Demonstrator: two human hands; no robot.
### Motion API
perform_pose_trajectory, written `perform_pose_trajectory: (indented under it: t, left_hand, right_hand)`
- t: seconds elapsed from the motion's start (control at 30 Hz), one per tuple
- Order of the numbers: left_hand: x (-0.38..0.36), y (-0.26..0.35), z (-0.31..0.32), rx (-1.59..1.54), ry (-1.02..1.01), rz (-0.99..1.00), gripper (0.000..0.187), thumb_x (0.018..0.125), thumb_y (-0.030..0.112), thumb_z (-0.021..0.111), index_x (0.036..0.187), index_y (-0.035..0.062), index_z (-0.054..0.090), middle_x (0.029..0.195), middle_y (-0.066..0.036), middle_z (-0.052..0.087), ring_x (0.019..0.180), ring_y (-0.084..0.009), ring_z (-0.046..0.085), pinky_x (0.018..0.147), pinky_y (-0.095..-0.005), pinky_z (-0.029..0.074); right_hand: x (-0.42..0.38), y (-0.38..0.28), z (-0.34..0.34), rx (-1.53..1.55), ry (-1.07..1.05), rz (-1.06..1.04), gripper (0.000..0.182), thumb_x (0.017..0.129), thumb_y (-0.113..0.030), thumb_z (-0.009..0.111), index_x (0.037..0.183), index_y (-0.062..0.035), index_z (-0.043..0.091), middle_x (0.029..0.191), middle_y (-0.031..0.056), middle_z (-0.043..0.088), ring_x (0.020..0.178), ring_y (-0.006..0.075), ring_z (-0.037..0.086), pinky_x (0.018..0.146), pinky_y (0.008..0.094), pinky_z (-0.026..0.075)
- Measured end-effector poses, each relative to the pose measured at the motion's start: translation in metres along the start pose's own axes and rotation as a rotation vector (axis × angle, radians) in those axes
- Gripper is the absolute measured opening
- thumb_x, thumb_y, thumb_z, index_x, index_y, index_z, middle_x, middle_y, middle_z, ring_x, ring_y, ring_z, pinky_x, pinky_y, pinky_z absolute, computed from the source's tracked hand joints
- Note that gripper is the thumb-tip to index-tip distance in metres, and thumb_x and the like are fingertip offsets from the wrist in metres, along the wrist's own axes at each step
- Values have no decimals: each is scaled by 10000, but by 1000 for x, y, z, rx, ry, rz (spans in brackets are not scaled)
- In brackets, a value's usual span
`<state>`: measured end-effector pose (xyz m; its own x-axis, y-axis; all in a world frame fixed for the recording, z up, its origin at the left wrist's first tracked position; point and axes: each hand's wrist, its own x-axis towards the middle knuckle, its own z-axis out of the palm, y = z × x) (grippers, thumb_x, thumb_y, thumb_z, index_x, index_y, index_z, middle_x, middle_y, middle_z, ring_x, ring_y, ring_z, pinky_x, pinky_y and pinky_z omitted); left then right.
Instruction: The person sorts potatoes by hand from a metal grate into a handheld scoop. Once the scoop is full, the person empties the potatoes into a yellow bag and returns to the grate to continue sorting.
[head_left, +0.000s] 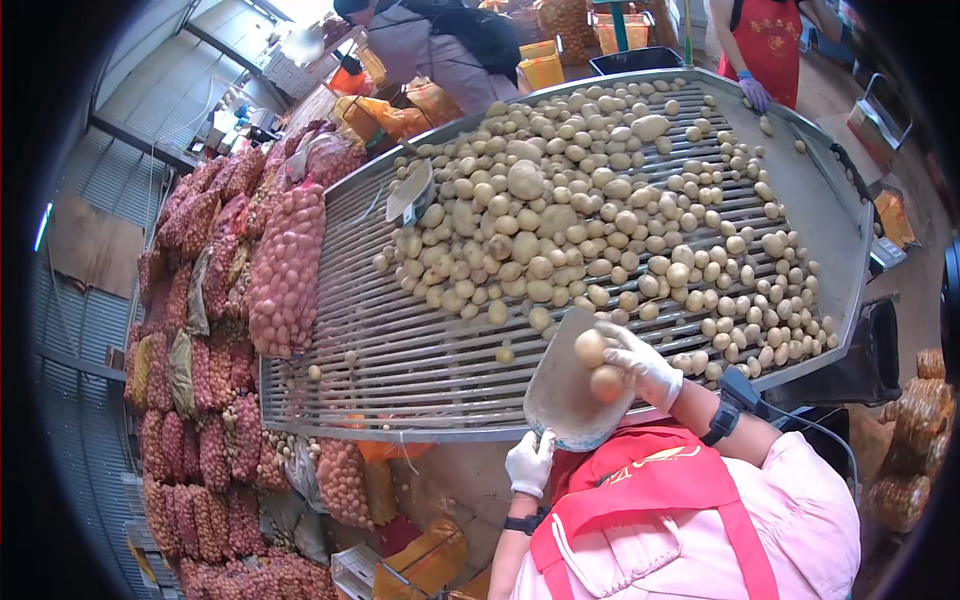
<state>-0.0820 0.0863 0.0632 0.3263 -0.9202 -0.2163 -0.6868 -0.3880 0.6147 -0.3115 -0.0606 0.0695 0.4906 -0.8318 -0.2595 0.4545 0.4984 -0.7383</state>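
Note:
My left hand, in a white glove, is closed on the near edge of a scoop with a pale, worn inside. The scoop is tilted over the near edge of the slatted sorting table. My right hand, also in a white glove, has its fingers around two potatoes, an upper potato and a lower potato, over the scoop's right side. A large heap of potatoes covers the slats beyond, with smaller ones spread to the right.
Another scoop lies at the heap's left edge. Filled red mesh sacks are stacked along the left. A co-worker in a red apron has a purple-gloved hand at the far right of the table. Another person bends near the far left edge.

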Motion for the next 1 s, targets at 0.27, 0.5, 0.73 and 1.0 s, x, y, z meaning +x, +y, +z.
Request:
perform_pose_trajectory:
  t: [0.27,0.5,0.73,1.0]
  left_hand:
    - [10,-29,37,-60,125,-146,419,913,380,626,656,50,594,543,-153,566,476,-301,566,492,-418,412]
    - [29,2,47,91,77,-76,404,898,391,632,661,65,603,559,-153,585,504,-340,579,499,-444,416]
    - [37,13,57,192,87,-189,410,887,389,637,661,48,600,589,-181,591,544,-371,593,527,-469,433]
    - [47,0,65,261,48,-287,422,873,413,644,704,27,636,614,-193,611,593,-394,602,571,-493,435]
  right_hand:
    - [-2,-57,-83,-420,452,-103,330,873,-96,638,1189,-7,607,1101,60,664,977,159,617,862,305,500]
    - [38,-63,-167,-1516,671,-354,527,687,-134,746,1197,-99,617,1215,135,589,1104,318,568,968,390,464]
    - [25,-87,-180,-671,545,67,455,814,-236,750,1195,-51,585,1066,93,650,884,179,648,763,309,542]
    - [-20,-85,-208,374,293,181,549,1010,-510,327,1217,-59,564,1060,81,669,882,209,673,644,295,556]
